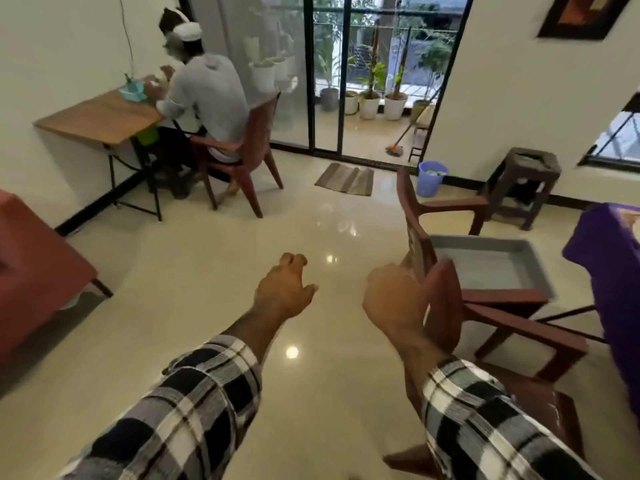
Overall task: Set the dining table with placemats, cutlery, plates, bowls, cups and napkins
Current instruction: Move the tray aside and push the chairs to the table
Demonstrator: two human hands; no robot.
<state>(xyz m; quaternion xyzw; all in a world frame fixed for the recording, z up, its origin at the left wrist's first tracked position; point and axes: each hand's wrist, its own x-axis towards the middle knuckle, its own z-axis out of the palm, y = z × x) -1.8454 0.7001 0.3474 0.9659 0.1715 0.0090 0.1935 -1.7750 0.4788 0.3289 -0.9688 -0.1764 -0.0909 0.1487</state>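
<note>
Both my hands reach forward over the shiny floor and hold nothing. My left hand (285, 289) hangs with loosely curled fingers in mid-air. My right hand (393, 299) is blurred, loosely curled, just left of the backrest of a brown plastic chair (446, 306). A grey tray (491, 268) lies on the seat of another brown chair beyond it, and looks empty. At the right edge a table under a purple cloth (609, 271) shows only partly. No placemats, cutlery, plates, bowls, cups or napkins are visible.
A person (204, 95) sits on a brown chair at a small wooden desk (100, 116) at the back left. A reddish table (31, 265) stands at the left edge. A blue bin (431, 178), a dark stool (526, 181) and a floor mat (346, 178) lie near the glass doors.
</note>
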